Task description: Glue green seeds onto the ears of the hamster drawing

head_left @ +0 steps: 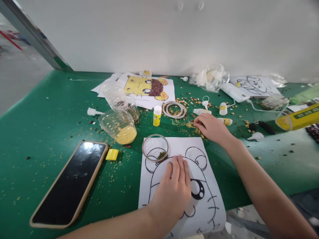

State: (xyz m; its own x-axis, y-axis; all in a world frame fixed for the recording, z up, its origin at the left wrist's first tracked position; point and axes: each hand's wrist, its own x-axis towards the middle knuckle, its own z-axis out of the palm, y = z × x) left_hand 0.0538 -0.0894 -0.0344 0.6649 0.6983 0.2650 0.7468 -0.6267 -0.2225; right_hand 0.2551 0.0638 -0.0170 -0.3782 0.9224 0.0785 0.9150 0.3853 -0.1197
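Note:
A white sheet (211,189) with a black-outlined cartoon animal lies at the table's front edge. My left hand (174,186) rests palm down on it, fingers stretched out over the head outline. Just beyond those fingertips a round clear dish (155,148) with a few green beans (161,155) sits on the sheet's top left corner. Past the sheet's top right corner, my right hand (210,127) is low over scattered yellow grains (190,129), its fingers curled together; what lies between the fingertips is hidden. A yellow glue bottle (157,116) with a white cap stands left of it.
On the left are a phone (71,184), a yellow cap (112,154) and a clear cup with yellow grains (126,133). Behind lie stacked rings (174,110), a partly filled picture (147,89) and a plastic bag (210,78). A yellow packet (299,116) is at the right.

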